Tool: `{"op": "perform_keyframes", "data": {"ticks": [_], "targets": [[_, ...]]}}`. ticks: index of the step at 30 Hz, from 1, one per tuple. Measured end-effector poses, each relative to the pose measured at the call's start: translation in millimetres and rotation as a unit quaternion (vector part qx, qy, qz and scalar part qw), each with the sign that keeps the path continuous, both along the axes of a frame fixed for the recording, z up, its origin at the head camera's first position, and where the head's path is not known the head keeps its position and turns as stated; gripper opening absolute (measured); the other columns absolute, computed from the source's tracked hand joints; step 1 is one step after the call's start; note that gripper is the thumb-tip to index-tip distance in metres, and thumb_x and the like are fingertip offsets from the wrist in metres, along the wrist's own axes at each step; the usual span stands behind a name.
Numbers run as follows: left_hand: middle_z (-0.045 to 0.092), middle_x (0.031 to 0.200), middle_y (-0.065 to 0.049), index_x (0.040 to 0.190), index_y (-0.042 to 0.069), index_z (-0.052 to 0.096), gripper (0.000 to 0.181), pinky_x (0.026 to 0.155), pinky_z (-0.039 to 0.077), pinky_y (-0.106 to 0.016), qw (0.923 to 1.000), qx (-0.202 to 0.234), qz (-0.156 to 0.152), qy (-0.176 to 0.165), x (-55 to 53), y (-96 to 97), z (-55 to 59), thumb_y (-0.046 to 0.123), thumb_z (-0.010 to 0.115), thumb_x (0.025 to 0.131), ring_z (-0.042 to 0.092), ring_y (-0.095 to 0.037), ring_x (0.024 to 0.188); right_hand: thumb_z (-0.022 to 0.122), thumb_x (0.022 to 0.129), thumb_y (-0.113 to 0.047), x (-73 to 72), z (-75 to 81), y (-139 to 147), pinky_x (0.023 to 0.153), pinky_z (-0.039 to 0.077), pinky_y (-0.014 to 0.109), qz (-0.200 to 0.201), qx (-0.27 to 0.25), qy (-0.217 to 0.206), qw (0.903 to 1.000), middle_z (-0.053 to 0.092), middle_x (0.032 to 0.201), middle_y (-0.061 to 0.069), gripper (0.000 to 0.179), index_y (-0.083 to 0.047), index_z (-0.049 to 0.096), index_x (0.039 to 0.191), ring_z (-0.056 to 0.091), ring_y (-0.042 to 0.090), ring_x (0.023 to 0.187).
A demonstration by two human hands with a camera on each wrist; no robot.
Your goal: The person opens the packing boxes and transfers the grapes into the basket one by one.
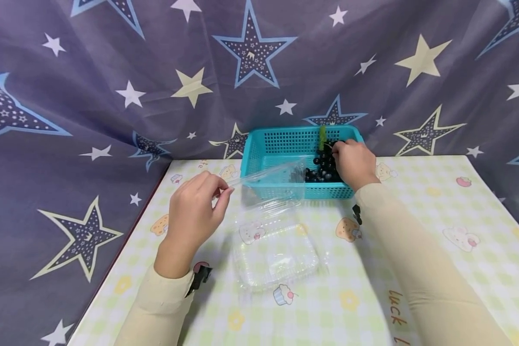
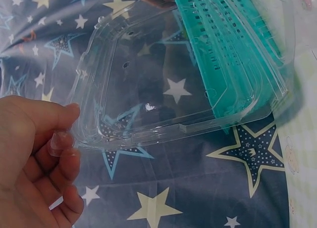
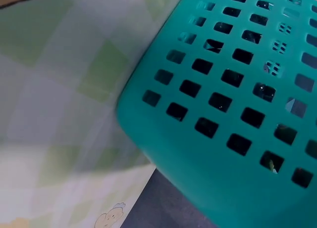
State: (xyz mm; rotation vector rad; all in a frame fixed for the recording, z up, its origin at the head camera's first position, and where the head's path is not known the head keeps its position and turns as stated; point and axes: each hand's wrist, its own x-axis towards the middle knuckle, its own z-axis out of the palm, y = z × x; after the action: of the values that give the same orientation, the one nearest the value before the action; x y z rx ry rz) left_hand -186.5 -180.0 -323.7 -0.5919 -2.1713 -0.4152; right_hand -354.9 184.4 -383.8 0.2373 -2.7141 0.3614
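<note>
My left hand [image 1: 196, 206] pinches the edge of the raised lid [image 2: 148, 134] of a clear plastic clamshell box between thumb and fingers. The box's base [image 1: 277, 259] sits on the table, its lid tilted up toward the basket. At the basket's right end, my right hand [image 1: 355, 161] reaches in over the rim, curled fingers pinching the stem of a bunch of dark grapes [image 1: 326, 166]. In the right wrist view the basket's wall hides that hand, and grapes show darkly through its holes.
The turquoise basket [image 1: 259, 139] stands at the table's back edge, against a star-patterned curtain [image 1: 155, 72]. A slim green item [image 1: 322, 138] leans upright inside it beside the grapes. A checked cloth [image 1: 311, 312] with printed cartoons covers the table.
</note>
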Motion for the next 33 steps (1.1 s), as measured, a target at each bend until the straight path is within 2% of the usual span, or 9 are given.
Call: {"op": "perform_keyframes", "data": {"ticks": [4, 11, 22, 26, 33], "targets": [[0.059, 0.074, -0.001, 0.088, 0.010, 0.069, 0.010, 0.059, 0.044, -0.037, 1.0000, -0.003, 0.000, 0.001, 0.5, -0.9, 2.1, 0.016, 0.075, 0.092, 0.054, -0.019, 0.063, 0.061, 0.104, -0.021, -1.1, 0.0, -0.9, 0.073, 0.057, 0.055, 0.002, -0.006, 0.004, 1.0000, 0.069, 0.112, 0.014, 0.020, -0.014, 0.073, 0.120, 0.065, 0.037, 0.096], [0.060, 0.074, -0.001, 0.088, 0.010, 0.069, 0.009, 0.062, 0.046, -0.039, 1.0000, -0.006, -0.006, 0.001, 0.2, -0.7, 2.7, 0.015, 0.076, 0.091, 0.054, -0.019, 0.063, 0.061, 0.104, -0.023, 1.0, -2.6, -3.6, 0.069, 0.057, 0.052, 0.004, -0.001, -0.015, 0.9999, 0.069, 0.115, 0.015, 0.026, -0.015, 0.069, 0.127, 0.067, 0.035, 0.092], [0.060, 0.075, -0.001, 0.089, 0.011, 0.070, 0.008, 0.061, 0.046, -0.039, 1.0000, -0.006, -0.001, 0.003, 0.8, 0.5, 1.2, 0.017, 0.075, 0.091, 0.055, -0.020, 0.063, 0.060, 0.103, -0.024, -4.5, -2.2, 0.2, 0.071, 0.056, 0.055, -0.009, -0.003, 0.010, 0.9999, 0.069, 0.112, 0.013, 0.026, -0.015, 0.072, 0.124, 0.067, 0.033, 0.090], [0.061, 0.076, -0.001, 0.090, 0.011, 0.070, 0.009, 0.062, 0.047, -0.039, 0.9999, -0.010, 0.003, -0.001, 0.9, -0.6, 1.4, 0.019, 0.073, 0.092, 0.057, -0.020, 0.066, 0.060, 0.102, -0.024, -3.5, -0.3, -0.8, 0.067, 0.055, 0.054, -0.016, -0.008, 0.023, 0.9996, 0.071, 0.112, 0.012, 0.027, -0.015, 0.071, 0.125, 0.066, 0.032, 0.084], [0.064, 0.080, -0.003, 0.091, 0.010, 0.069, 0.011, 0.060, 0.046, -0.038, 0.9999, -0.004, 0.011, 0.000, 1.8, -1.4, -0.4, 0.020, 0.074, 0.090, 0.055, -0.021, 0.065, 0.057, 0.102, -0.024, -2.7, -1.0, 0.1, 0.069, 0.055, 0.055, -0.017, -0.024, 0.034, 0.9990, 0.073, 0.121, 0.010, 0.027, -0.015, 0.072, 0.123, 0.067, 0.032, 0.085]]}}
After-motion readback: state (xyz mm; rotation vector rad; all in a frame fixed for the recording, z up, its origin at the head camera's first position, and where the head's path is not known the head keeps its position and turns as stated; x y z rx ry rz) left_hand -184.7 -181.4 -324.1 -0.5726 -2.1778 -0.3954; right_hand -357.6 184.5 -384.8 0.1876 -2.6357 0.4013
